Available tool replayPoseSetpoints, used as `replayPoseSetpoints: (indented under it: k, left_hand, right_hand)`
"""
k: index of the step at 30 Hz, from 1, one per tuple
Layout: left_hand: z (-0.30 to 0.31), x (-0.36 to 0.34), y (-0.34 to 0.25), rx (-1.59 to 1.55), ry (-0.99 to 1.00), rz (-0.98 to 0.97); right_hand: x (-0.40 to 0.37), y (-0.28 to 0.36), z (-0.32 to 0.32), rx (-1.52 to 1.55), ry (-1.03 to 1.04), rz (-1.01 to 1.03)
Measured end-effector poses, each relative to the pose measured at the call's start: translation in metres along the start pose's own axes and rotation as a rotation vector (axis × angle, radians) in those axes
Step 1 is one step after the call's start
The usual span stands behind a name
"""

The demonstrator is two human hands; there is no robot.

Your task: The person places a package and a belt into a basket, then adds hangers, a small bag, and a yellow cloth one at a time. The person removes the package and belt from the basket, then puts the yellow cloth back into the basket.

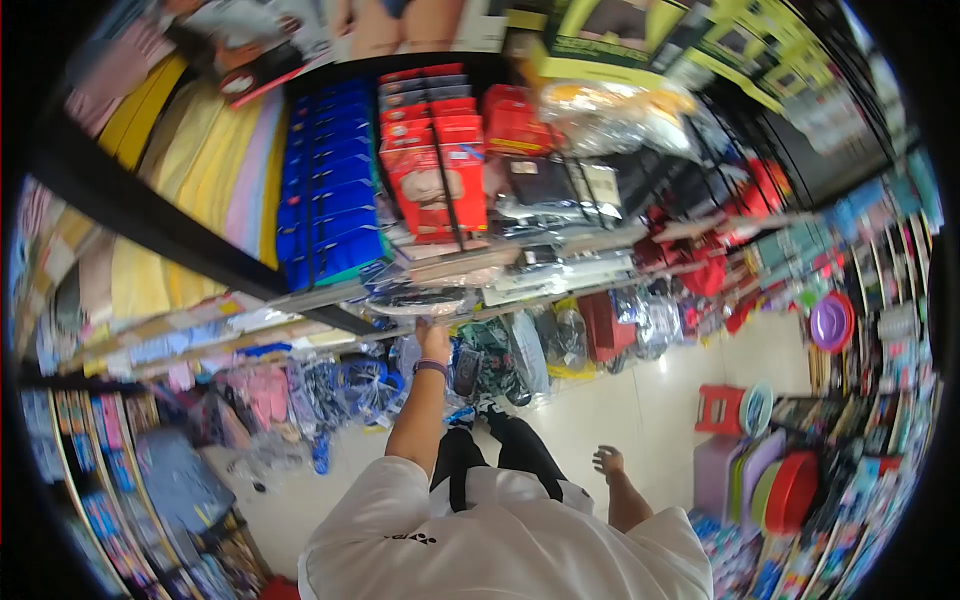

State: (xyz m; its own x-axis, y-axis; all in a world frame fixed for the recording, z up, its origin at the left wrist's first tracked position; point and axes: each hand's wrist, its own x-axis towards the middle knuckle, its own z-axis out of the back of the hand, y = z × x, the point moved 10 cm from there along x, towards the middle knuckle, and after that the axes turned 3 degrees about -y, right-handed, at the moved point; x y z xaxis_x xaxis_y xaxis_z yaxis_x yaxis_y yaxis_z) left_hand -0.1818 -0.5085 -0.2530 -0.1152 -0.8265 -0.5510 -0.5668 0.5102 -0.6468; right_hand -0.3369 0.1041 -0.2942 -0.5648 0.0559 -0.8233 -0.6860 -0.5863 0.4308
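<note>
My left hand (433,342) is raised to the front edge of the shelf, a dark band round its wrist. It grips the near edge of a clear plastic-wrapped package (425,297), which juts out over the shelf edge; its fingertips are mostly hidden. Just above are red packets (432,185) with a picture on the front, and to their left a row of blue packets (335,200). Low at my side, away from the shelf, my right hand (607,461) hangs with its fingers apart and holds nothing.
Folded yellow cloths (190,210) fill the shelf's left part, behind a black post (150,215). Bagged goods (370,385) lie along the floor below. Plastic stools (722,408), a purple basin (832,322) and a red basin (792,492) stand at the right.
</note>
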Motion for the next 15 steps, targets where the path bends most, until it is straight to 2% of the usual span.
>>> replayPoseSetpoints:
  k: [4, 6, 8, 10, 12, 13, 15]
  left_hand:
    - [0.025, 0.044, 0.017, 0.193, 0.051, -0.022]
    - [0.018, 0.061, 0.014, 0.154, 0.119, -0.108]
    - [0.005, 0.049, 0.01, 0.111, 0.132, -0.143]
    - [-0.009, 0.038, -0.006, -0.002, 0.148, -0.211]
    - [-0.012, 0.025, -0.013, 0.029, 0.152, -0.253]
    - [-0.011, 0.018, -0.018, 0.037, 0.138, -0.295]
    - [-0.003, 0.024, -0.014, 0.082, 0.23, -0.274]
  right_hand:
    - [-0.064, 0.023, -0.065, -0.035, 0.108, 0.207]
    - [-0.077, 0.021, -0.097, -0.144, 0.152, 0.36]
    - [-0.099, 0.023, -0.119, -0.26, 0.17, 0.517]
    - [-0.126, 0.022, -0.118, -0.253, 0.178, 0.489]
    - [-0.15, 0.012, -0.107, -0.213, 0.198, 0.459]
    - [-0.132, -0.021, -0.096, -0.107, 0.179, 0.435]
    - [-0.129, -0.07, -0.06, 0.182, 0.076, 0.26]
